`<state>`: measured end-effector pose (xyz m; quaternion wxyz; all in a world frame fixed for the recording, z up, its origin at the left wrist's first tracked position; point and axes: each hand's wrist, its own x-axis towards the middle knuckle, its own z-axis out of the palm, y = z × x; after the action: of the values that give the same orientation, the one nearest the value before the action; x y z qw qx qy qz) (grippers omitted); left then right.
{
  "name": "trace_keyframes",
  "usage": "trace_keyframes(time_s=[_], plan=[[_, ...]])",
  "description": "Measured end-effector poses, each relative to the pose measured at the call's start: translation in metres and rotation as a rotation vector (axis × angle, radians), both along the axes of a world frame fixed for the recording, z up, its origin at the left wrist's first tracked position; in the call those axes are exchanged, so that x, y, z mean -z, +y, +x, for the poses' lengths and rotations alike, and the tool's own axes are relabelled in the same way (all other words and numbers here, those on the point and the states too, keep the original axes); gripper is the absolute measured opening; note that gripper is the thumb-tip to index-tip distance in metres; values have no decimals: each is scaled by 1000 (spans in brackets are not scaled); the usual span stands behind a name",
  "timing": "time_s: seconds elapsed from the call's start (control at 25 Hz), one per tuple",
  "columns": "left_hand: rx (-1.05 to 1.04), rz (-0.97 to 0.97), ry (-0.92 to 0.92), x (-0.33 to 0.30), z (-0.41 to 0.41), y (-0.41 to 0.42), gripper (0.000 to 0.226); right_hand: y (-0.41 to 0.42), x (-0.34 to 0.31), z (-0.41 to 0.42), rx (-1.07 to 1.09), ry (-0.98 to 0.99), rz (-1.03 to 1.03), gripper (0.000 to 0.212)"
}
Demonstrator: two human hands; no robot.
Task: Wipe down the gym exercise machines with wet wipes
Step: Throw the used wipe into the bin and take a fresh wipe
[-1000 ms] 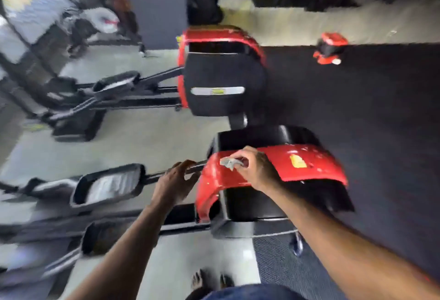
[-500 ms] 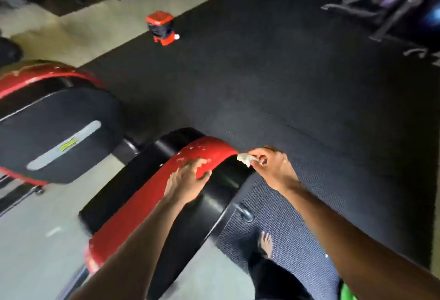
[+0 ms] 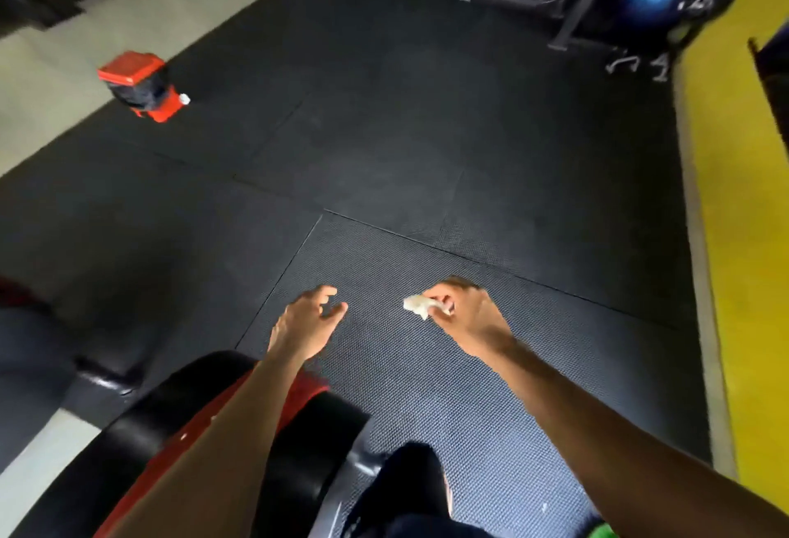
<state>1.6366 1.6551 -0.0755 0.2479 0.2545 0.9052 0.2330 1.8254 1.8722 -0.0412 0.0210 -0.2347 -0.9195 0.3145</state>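
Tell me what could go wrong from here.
1. The right hand pinches only a small crumpled wet wipe; it may be too spent to clean well.
2. Both hands are off the red-and-black machine housing, over the floor mat, so part of it may go unwiped.

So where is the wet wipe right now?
In the head view the wet wipe is pinched in the right hand, held in the air over the black floor mat, right of the empty left hand.

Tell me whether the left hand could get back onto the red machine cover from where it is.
Probably yes. The left hand hangs open over the black floor mat, just beyond the red machine cover, and its own forearm already crosses that cover. Nothing lies between them.
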Motion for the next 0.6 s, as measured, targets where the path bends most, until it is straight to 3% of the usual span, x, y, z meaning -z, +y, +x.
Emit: trace_keyframes(time_s=[0.2,0.36,0.6], plan=[[-55,15,-34,16,-85,77,44,73,12,-103,-23,-8,-11,26],[-91,52,-112,35,-188,125,49,130,23,-232,-35,-2,23,21],[-165,-83,-61,7,-385,117,53,150,35,-458,-159,23,-119,8]])
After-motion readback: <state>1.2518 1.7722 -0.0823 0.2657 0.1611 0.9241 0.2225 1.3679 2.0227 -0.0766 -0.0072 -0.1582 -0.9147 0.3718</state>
